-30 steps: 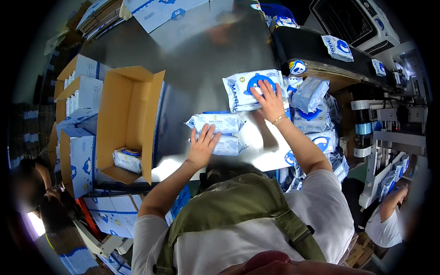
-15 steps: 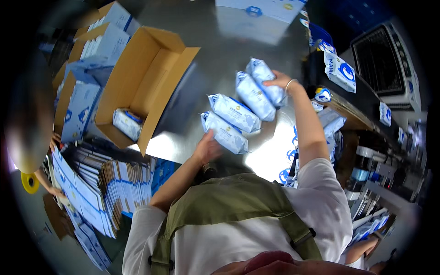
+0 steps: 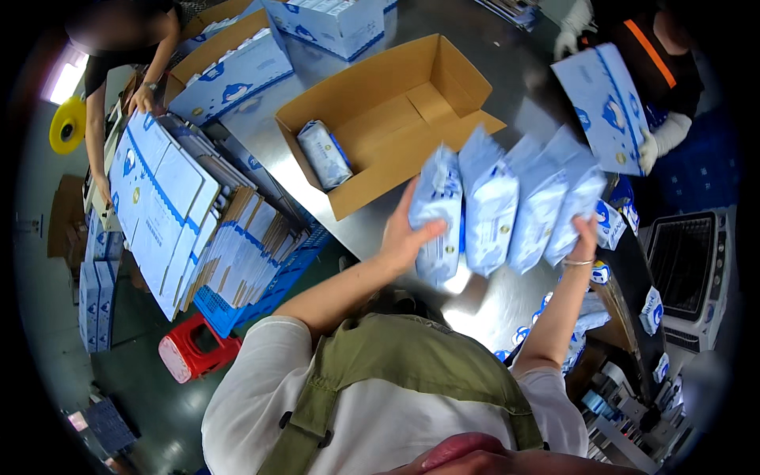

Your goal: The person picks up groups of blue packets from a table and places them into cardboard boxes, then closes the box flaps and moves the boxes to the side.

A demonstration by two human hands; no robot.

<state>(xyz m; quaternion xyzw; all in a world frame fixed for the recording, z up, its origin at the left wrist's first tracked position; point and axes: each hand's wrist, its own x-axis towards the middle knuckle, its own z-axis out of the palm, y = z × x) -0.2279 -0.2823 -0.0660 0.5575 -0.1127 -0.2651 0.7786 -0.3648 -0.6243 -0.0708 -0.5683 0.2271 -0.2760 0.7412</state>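
A row of several soft light-blue packs (image 3: 492,214), which look like wipes packs, is squeezed between my two hands above the metal table. My left hand (image 3: 405,236) is closed against the row's left end, its thumb across the front of the end pack. At the opposite end, my right hand (image 3: 584,240) presses the last pack from outside. Just beyond the row stands an open brown-lined carton (image 3: 372,103), tilted toward the upper right. One similar pack (image 3: 324,154) lies inside it at the left end.
Filled cartons (image 3: 233,91) stand at the back left. A co-worker's hands rest by stacked flat cartons (image 3: 154,206) over a blue crate (image 3: 269,299); a red stool (image 3: 190,348) is below. At right, a gloved co-worker holds a carton (image 3: 606,111) near a dark conveyor (image 3: 633,317).
The separate packs on the table have been gathered into one row and lifted between my hands. My view has turned, and a co-worker with a carton now shows at right.
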